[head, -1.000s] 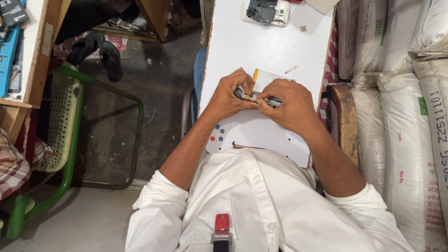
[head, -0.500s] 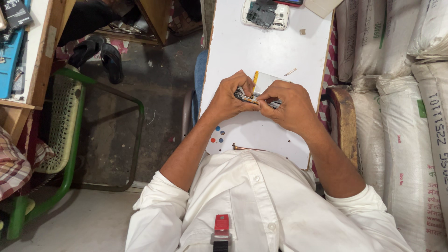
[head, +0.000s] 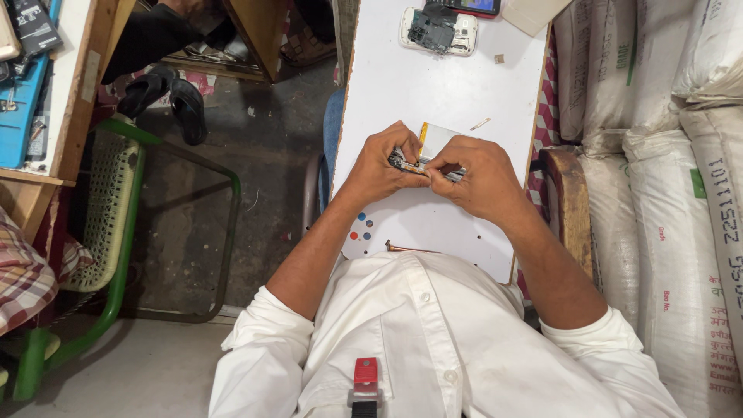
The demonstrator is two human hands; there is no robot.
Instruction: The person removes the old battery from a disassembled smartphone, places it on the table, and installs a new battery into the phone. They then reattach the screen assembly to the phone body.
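Observation:
Over a narrow white table [head: 433,77], both of my hands meet on a small opened phone body [head: 408,162] with dark circuit parts showing. My left hand [head: 381,166] grips its left end. My right hand [head: 474,176] pinches its right side, fingertips pressed against the board; whether it holds a tool I cannot tell. A flat silver battery with a yellow edge [head: 435,138] lies on the table just behind my fingers.
Another dismantled phone [head: 437,29] lies at the table's far end beside a beige card [head: 534,11]. Small coloured dots [head: 361,226] and a thin brown strip [head: 406,249] sit near my chest. White sacks [head: 658,155] stack on the right; a green chair [head: 116,201] stands left.
My hands stay on the phone body with only slight finger shifts. The view has tilted a little.

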